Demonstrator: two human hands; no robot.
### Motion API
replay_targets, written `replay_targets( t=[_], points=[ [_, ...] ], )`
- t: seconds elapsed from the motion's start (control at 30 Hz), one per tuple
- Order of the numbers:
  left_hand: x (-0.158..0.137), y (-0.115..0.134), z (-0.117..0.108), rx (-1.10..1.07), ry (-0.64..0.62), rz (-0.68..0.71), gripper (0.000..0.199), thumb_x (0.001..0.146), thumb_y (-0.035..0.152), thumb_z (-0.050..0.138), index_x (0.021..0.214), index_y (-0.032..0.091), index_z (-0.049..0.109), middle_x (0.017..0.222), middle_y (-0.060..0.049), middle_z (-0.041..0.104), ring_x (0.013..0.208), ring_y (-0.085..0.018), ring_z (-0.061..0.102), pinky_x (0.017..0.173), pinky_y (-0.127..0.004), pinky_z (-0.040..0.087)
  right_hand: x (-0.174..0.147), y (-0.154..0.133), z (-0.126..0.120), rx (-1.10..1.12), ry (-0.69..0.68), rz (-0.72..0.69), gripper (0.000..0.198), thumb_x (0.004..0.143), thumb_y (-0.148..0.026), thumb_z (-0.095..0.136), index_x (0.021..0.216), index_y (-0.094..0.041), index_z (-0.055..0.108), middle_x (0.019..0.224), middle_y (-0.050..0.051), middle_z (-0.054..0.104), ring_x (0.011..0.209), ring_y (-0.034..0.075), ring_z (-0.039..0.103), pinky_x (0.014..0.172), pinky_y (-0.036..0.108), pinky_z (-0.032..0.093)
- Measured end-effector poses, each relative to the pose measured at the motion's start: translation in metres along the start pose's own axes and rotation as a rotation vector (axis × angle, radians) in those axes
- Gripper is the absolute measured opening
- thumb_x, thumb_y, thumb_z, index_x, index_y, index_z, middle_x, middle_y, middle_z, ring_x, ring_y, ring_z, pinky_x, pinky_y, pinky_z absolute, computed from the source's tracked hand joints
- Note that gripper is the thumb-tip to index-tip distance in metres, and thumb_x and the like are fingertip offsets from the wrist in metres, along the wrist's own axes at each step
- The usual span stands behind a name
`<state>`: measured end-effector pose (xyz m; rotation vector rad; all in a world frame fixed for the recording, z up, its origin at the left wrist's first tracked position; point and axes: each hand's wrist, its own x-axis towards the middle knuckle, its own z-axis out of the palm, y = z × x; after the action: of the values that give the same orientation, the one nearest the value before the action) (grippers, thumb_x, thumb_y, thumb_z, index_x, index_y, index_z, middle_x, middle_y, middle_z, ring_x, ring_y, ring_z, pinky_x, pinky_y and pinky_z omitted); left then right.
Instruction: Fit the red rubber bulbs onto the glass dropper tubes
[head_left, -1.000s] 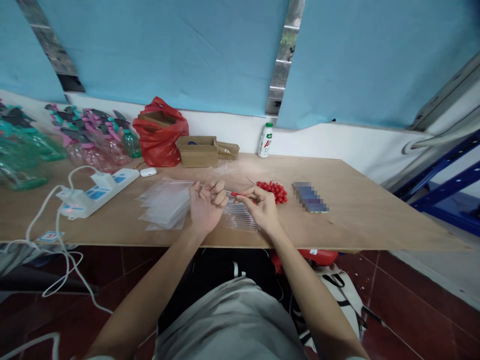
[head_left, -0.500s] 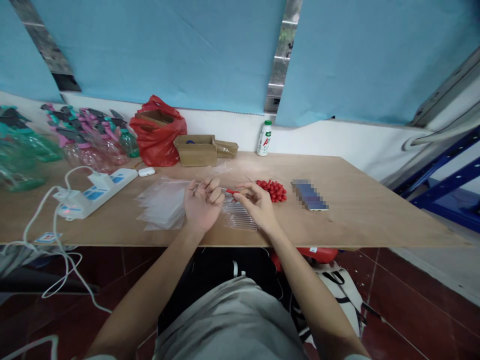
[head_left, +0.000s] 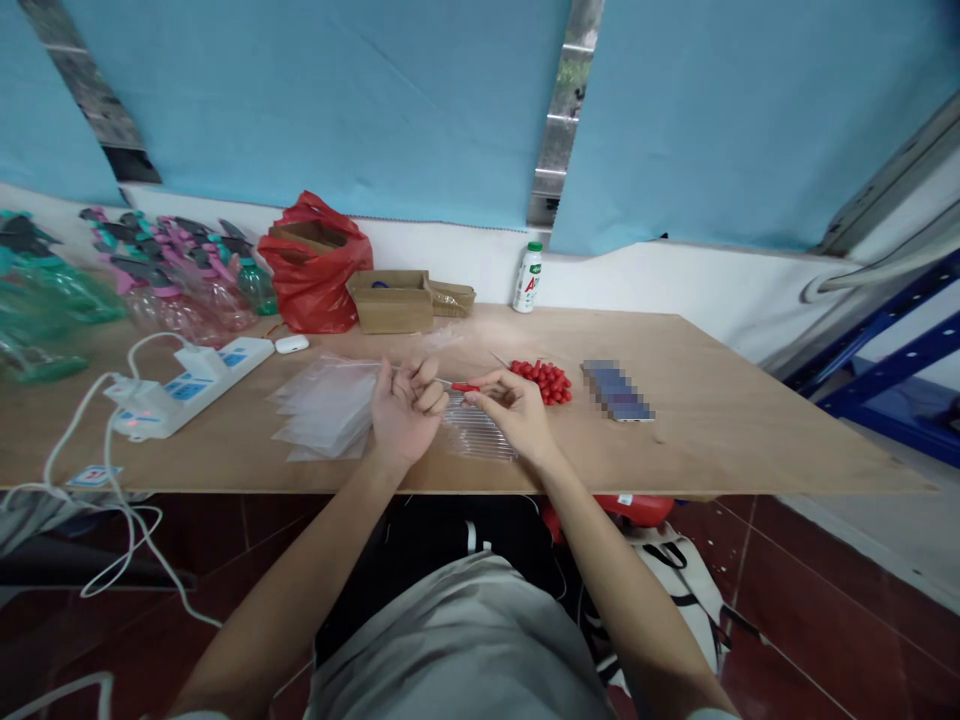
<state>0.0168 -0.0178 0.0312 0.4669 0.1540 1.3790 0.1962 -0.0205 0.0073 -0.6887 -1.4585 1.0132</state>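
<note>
My left hand (head_left: 407,415) is closed, palm up, around a thin pale rod (head_left: 444,382) that sticks out toward the right. In my right hand (head_left: 517,412), thumb and fingers pinch a small red cap-like piece (head_left: 465,387). This piece lies in line with the rod's end; whether the rod is inside it I cannot tell. Beneath the hands is a row of thin shiny rods (head_left: 484,435) on the table. Just beyond my right hand sits a pile of similar red pieces (head_left: 544,382). Clear plastic bags (head_left: 322,415) are stacked left of my left hand.
On the wooden table (head_left: 720,430) lie a blurred phone (head_left: 619,392) and a white power strip (head_left: 199,388) with cables. Along the back stand a white bottle (head_left: 528,280), a cardboard box (head_left: 391,302), a red plastic bag (head_left: 319,270) and several spray bottles (head_left: 180,290).
The red piece has turned from a slant to nearly level, lining up with the rod. Both hands stay almost in place.
</note>
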Motion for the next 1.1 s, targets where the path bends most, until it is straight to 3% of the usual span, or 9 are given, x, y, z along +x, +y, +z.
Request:
replay_targets(
  t=[0.13,0.3,0.5,1.1],
  points=[
    [-0.0016,-0.0016,0.0025,0.028,0.033,0.017,0.057,0.117,0.051,0.016,0.076,0.02,0.042,0.067,0.006,0.033,0.041,-0.007,0.015,0.044,-0.026,0.024,-0.0016,0.0015,0.0002,-0.014,0.001,-0.015,0.025,0.086,-0.043,0.089,0.094,-0.022,0.078,0.089,0.006,0.085,0.086,0.024,0.082,0.089,0.038,0.064],
    [-0.0019,-0.0017,0.0028,0.041,0.056,0.024,0.053,0.116,0.05,0.025,0.076,0.021,0.041,0.067,0.007,0.032,0.041,-0.007,0.013,0.044,-0.026,0.025,-0.0024,0.0002,0.0004,-0.046,0.005,0.016,0.031,0.083,-0.047,0.09,0.096,-0.022,0.079,0.091,0.007,0.085,0.089,0.026,0.082,0.092,0.041,0.065],
    [-0.0022,-0.0007,0.0018,0.028,0.036,0.016,0.053,0.116,0.052,0.023,0.077,0.021,0.042,0.07,0.006,0.032,0.043,-0.007,0.015,0.045,-0.026,0.026,-0.0022,-0.0029,-0.0003,-0.049,-0.006,-0.01,0.028,0.086,-0.041,0.088,0.106,-0.022,0.08,0.09,0.005,0.084,0.089,0.023,0.082,0.091,0.037,0.064],
    [-0.0011,-0.0013,-0.0041,0.005,0.013,0.029,0.048,0.115,0.045,0.024,0.076,0.022,0.039,0.068,0.007,0.032,0.04,-0.006,0.015,0.043,-0.026,0.024,-0.0033,-0.0018,0.0016,-0.046,0.007,-0.002,0.028,0.082,-0.043,0.092,0.097,-0.022,0.083,0.092,0.006,0.085,0.088,0.024,0.082,0.091,0.039,0.065]
  ],
)
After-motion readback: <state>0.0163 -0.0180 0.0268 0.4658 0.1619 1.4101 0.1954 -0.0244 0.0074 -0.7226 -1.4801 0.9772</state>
